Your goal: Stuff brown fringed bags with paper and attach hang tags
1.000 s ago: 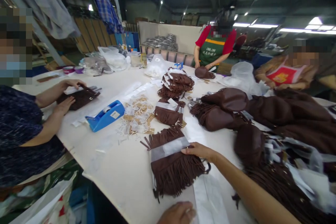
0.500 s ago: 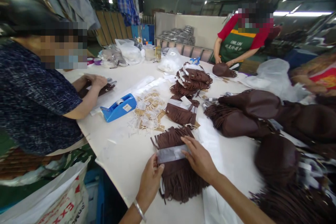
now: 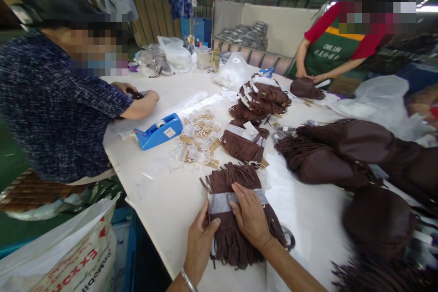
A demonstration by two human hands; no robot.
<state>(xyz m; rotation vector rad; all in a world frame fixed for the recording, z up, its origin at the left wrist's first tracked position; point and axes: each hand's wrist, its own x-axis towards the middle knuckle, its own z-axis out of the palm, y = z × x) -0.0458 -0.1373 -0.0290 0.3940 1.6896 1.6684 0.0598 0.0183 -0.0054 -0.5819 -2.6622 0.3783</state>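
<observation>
A dark brown fringed bag [image 3: 236,242] lies flat on the table before me, with a translucent pale strip [image 3: 219,203] across its middle. My left hand [image 3: 200,242] grips the bag's left edge, thumb on top; the fingers underneath are partly hidden. Stretched out flat, my right hand [image 3: 251,216] rests on the strip and the upper fringe. A dark ring-shaped item [image 3: 289,238] peeks out at the bag's right side. Just beyond lies another fringed brown piece [image 3: 242,146] with a pale band and a white slip on it.
A blue tape dispenser [image 3: 160,131] and a heap of stringed tags [image 3: 200,139] lie to the left. Behind them rises a fringed stack [image 3: 262,98]. Brown bags [image 3: 325,164] crowd the right. Two co-workers handle brown items: a person [image 3: 61,105] at left, another [image 3: 337,57] across.
My right hand has slid left and slightly toward me across the strip. The left hand keeps its hold on the edge. The co-worker at left has moved their arms; my view has shifted.
</observation>
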